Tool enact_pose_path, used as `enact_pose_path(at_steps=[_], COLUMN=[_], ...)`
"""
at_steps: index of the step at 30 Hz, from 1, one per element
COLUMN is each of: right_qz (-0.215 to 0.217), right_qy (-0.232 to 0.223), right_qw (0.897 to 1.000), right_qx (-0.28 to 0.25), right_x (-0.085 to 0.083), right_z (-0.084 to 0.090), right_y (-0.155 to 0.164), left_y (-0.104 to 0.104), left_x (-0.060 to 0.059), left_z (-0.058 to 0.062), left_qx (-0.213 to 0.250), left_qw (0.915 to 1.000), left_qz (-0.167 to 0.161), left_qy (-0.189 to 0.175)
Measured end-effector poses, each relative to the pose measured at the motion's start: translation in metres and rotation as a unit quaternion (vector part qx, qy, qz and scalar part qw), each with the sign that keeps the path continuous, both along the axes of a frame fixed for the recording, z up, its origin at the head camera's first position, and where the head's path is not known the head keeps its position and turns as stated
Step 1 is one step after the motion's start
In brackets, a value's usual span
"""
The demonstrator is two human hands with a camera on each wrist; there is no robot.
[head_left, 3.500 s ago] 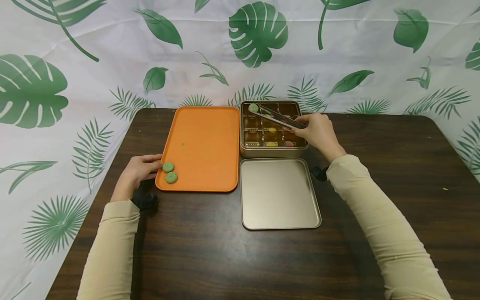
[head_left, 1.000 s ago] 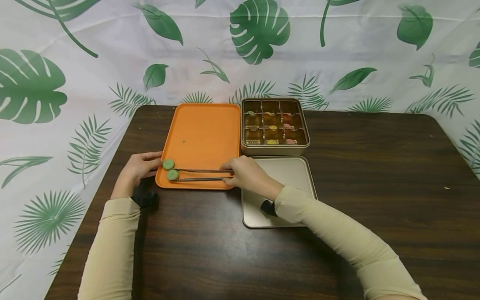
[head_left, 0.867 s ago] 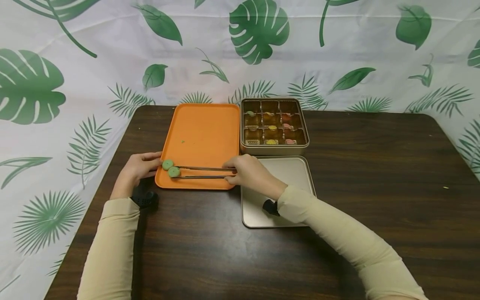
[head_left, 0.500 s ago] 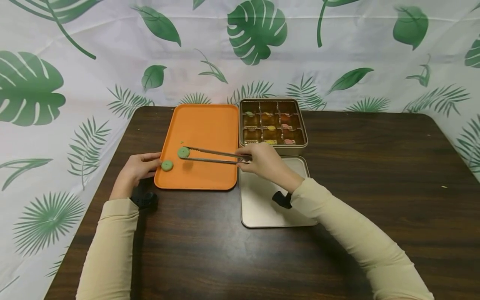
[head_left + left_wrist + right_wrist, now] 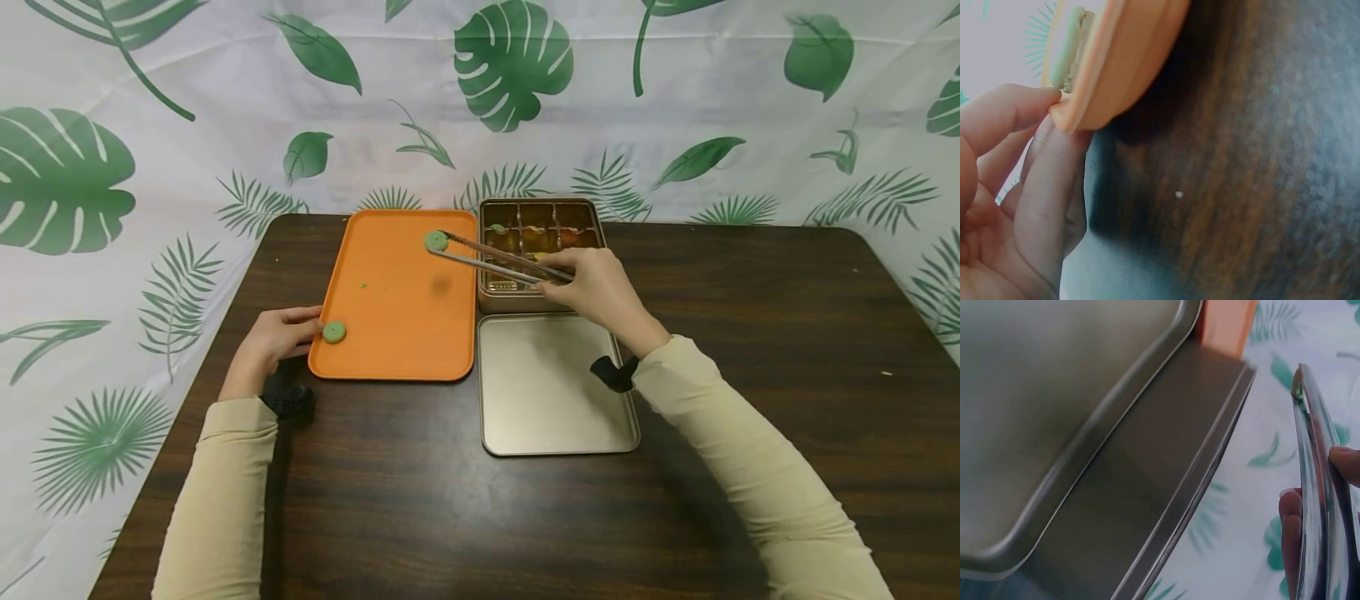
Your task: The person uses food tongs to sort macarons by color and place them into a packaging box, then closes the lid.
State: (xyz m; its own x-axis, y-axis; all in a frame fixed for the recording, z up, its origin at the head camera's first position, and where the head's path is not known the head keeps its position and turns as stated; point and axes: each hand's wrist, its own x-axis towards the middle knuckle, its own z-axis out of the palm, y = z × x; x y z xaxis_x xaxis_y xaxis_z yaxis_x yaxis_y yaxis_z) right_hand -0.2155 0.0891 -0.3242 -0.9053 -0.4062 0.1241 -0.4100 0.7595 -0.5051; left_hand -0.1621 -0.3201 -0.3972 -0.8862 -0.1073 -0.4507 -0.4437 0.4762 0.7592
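In the head view my left hand (image 5: 277, 337) is at the near-left edge of the orange tray (image 5: 390, 342). The left wrist view shows its thumb (image 5: 1010, 112) over the rim and fingers beneath, pinching it. A green macaron (image 5: 333, 332) lies on the tray just inside that edge. My right hand (image 5: 600, 287) grips metal tongs (image 5: 510, 257), whose tips hold another green macaron (image 5: 436, 241) above the tray's far right part, its shadow falling on the tray. The tongs cross over the divided tin (image 5: 517, 302). Their arms stand close together in the right wrist view.
The tin's compartments have small green, yellow and reddish pieces in them; hand and tongs hide some. A flat metal lid (image 5: 555, 392) lies in front of the tin. Dark wooden table (image 5: 450, 500) surrounds these things, and a leaf-print cloth (image 5: 420, 83) hangs behind.
The tongs left the tin, took hold of the nearer macaron on the tray, lifted it and carried it right and away from me. My left hand has stayed at the rim.
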Motion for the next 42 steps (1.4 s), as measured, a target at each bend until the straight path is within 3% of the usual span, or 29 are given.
enact_pose_path(at_steps=[16, 42], right_qz=[-0.064, -0.071], right_qy=[-0.001, -0.024], right_qw=[0.997, 0.996], right_qx=[0.037, 0.042], right_x=[-0.009, -0.014], right_z=[-0.009, -0.014], right_y=[0.051, 0.062], left_y=[-0.001, 0.0], left_x=[-0.002, -0.001], left_z=[0.0, -0.003], left_qx=[0.01, 0.002], left_qw=[0.9999, 1.0], left_qz=[0.004, 0.003], left_qy=[-0.002, -0.003])
